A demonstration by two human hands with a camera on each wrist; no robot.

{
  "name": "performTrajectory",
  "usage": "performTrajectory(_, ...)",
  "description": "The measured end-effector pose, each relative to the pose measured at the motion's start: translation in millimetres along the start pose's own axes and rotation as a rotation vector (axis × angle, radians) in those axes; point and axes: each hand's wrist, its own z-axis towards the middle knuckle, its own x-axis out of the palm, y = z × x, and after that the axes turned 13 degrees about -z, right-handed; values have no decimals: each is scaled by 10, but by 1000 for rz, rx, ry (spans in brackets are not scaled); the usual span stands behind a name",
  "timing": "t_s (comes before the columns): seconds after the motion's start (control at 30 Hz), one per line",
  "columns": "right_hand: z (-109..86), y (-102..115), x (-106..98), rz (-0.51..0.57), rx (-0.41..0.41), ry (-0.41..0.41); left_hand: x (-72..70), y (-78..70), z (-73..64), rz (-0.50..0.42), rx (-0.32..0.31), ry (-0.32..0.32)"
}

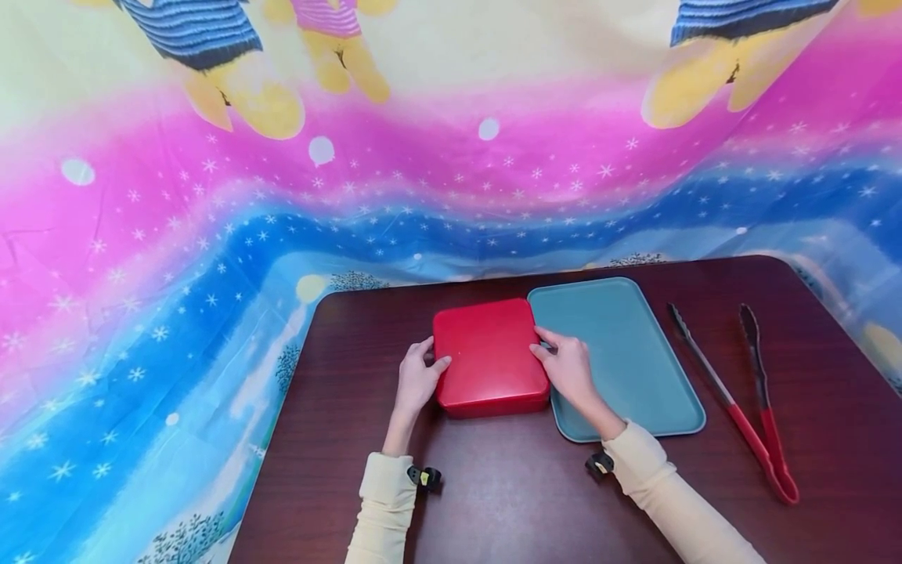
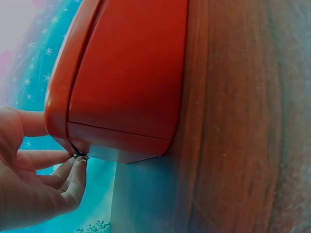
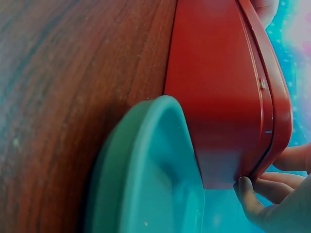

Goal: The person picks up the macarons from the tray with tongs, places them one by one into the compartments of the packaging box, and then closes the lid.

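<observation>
A square red box [image 1: 493, 410] with a fitted red lid [image 1: 489, 352] stands on the dark wooden table. From the left side my left hand [image 1: 416, 380] pinches the lid, thumb over its top edge; the left wrist view has the fingertips tucked at the seam under the rim. On the opposite side my right hand [image 1: 569, 366] grips the lid the same way, its fingers at the seam in the right wrist view. The lid [image 3: 279, 107] sits down on the box, a thin dark gap showing along its rim near the right fingers.
Right beside the box lies a blue-green tray [image 1: 620, 352], under my right forearm. Farther right are spread tongs [image 1: 747, 432] with red handles and dark tips. A printed cloth [image 1: 451, 172] hangs behind the table and along its left side.
</observation>
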Motion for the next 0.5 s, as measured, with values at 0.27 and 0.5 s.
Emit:
performTrajectory(0.27,-11,-45,25,-13,5,20,37,-11,-16,45,33,-48)
performTrajectory(0.5,38,-60,22,-100,-86,16,18,-65,-29,138,10,-28)
